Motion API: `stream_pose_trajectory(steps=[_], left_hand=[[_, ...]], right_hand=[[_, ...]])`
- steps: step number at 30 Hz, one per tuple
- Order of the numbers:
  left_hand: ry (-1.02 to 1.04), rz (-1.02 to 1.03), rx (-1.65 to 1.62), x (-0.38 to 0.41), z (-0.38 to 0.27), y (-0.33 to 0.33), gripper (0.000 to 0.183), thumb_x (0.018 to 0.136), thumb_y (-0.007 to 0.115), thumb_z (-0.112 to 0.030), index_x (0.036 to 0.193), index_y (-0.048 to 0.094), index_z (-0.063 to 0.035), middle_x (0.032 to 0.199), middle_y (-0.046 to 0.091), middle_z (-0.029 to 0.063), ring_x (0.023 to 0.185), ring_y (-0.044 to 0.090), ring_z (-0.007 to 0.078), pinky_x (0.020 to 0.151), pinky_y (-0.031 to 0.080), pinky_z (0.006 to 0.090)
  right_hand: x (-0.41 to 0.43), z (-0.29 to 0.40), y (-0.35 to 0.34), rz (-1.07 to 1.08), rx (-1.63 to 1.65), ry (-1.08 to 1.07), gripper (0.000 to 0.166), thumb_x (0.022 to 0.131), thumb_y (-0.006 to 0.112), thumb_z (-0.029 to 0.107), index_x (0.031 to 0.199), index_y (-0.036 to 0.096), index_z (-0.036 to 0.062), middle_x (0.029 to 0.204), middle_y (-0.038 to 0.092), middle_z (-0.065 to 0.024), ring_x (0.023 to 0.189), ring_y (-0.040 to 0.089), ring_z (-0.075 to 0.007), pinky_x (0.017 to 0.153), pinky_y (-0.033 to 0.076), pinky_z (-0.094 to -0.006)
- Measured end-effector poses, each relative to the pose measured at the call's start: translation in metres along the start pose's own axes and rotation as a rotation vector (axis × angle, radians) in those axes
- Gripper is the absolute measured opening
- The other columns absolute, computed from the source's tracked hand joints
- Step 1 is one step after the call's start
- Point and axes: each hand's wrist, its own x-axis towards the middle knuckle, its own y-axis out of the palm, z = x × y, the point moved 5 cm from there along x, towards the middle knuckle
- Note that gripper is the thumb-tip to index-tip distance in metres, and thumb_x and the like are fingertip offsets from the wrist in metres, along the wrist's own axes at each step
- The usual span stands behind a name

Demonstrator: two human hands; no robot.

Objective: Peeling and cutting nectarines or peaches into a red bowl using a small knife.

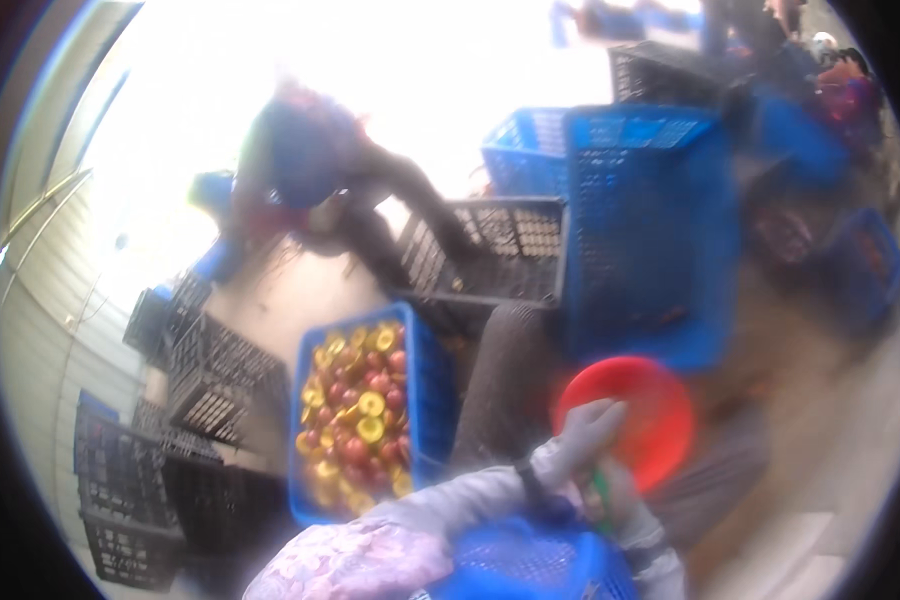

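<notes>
My left hand [591,429], in a grey glove, is over the near left part of a red plastic basin [664,427]. Its fingers look curled, but blur hides whether anything is in them. Just below, my right hand [621,499] is blurred and closed around a green object [601,496], perhaps a tool handle. Beneath my forearms is a blue plastic crate [532,559]. To the left of my knee, another blue crate [412,375] is filled with halved plums [360,409], red-skinned with yellow flesh; several cut faces show a hollow centre.
A person [315,157] bends forward opposite, arms reaching into a dark plastic crate [495,240]. A large blue crate [652,240] lies beyond the basin. Black crates [225,375] stand along the left wall. More people [844,82] and crates are at the far right.
</notes>
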Motion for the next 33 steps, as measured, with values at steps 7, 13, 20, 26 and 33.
stream_pose_trajectory(steps=[7,13,20,26,33], left_hand=[[-0.089,0.146,0.152,0.000,0.013,0.004,0.024,0.086,0.051,-0.025,0.080,0.061,-0.0032,0.072,0.060,0.0033,0.063,0.055,0.0105,0.055,0.044,0.0249],[-0.017,0.027,0.255,-0.012,0.013,0.005,0.023,0.085,0.052,-0.024,0.077,0.060,-0.0043,0.066,0.056,-0.0004,0.056,0.052,0.0102,0.052,0.043,0.0254],[-0.500,0.139,-0.569,-0.019,0.022,0.012,0.021,0.078,0.061,-0.027,0.088,0.059,-0.0085,0.069,0.056,0.0017,0.063,0.054,0.0144,0.057,0.046,0.0274],[-0.657,0.372,-0.884,0.000,0.006,0.009,0.026,0.087,0.047,-0.028,0.080,0.053,-0.0040,0.073,0.056,0.0080,0.063,0.055,0.0211,0.057,0.048,0.0303],[0.270,-0.131,0.069,0.005,-0.100,-0.144,0.018,0.086,0.050,-0.017,0.097,0.054,-0.0026,0.088,0.057,0.0078,0.078,0.057,0.0165,0.069,0.049,0.0280]], right_hand=[[-0.003,-0.021,0.001,0.186,0.160,0.207,0.048,0.089,0.031,0.050,0.082,0.052,0.0079,0.042,0.036,0.0031,0.030,0.032,-0.0103,0.030,0.027,-0.0231],[-0.012,-0.011,0.002,0.222,0.151,0.057,0.047,0.092,0.029,0.045,0.081,0.052,0.0054,0.044,0.037,0.0017,0.031,0.032,-0.0101,0.031,0.028,-0.0231],[-0.017,-0.001,0.017,0.336,0.332,0.078,0.044,0.091,0.033,0.043,0.077,0.053,0.0065,0.040,0.032,0.0036,0.027,0.030,-0.0089,0.027,0.024,-0.0224],[-0.009,0.014,0.022,0.412,0.207,-0.057,0.041,0.092,0.033,0.038,0.078,0.054,0.0051,0.041,0.037,0.0028,0.028,0.032,-0.0076,0.027,0.027,-0.0207],[0.023,0.026,-0.057,-0.299,-1.241,-0.415,0.041,0.088,0.035,0.040,0.086,0.054,0.0032,0.066,0.058,-0.0148,0.058,0.057,-0.0289,0.055,0.045,-0.0386]])
